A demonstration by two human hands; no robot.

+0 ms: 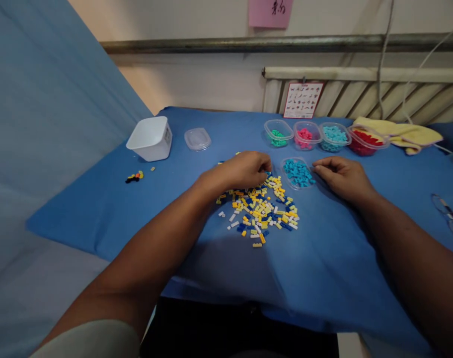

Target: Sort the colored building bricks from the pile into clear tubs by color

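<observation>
My left hand reaches over a loose pile of small toy building bricks in yellow, white, orange and dark blue. Its fingers are curled down and pressed together at the pile's far edge; whatever is between the fingertips is hidden. Just right of the pile sits a shallow clear tub filled with blue bricks. Beside that tub's right rim rests my right hand, thumb and forefinger stretched out and slightly apart, with nothing visible between them. Whether the fingertips touch the rim I cannot tell.
Along the back stand clear tubs of green, pink, light blue and red bricks. A yellow cloth lies behind them. At left are a white bin, a clear lid and several dark and coloured bricks.
</observation>
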